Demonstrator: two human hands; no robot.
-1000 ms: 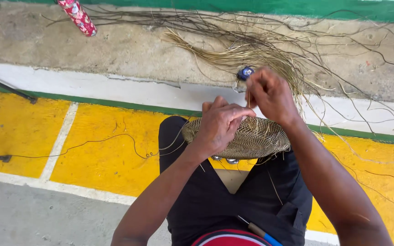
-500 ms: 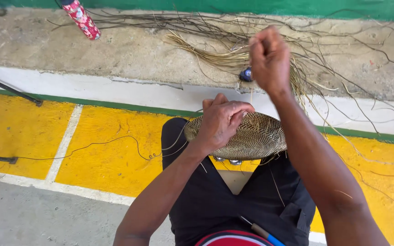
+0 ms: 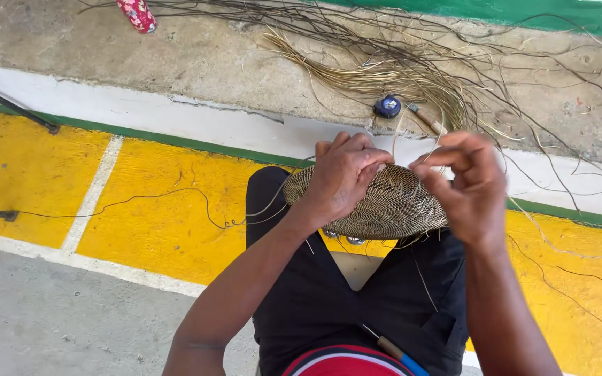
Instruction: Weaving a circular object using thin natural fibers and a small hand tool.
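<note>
the woven basket [image 3: 384,205] rested on the person's knees, above the yellow painted floor [image 3: 155,202]. the left hand [image 3: 343,174] was closed over its upper rim, gripping it. the right hand [image 3: 468,188] hovered just beside the basket's right edge, fingers pinched on a thin fibre strand. loose straw [image 3: 398,73] and a small blue round thing [image 3: 387,106] lay on the concrete step behind.

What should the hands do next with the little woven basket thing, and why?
Probably draw the thin strand snug. The right hand is raised beside the woven disc, fingers pinched as if on a fibre, while the left hand presses the disc on the knees.
</note>
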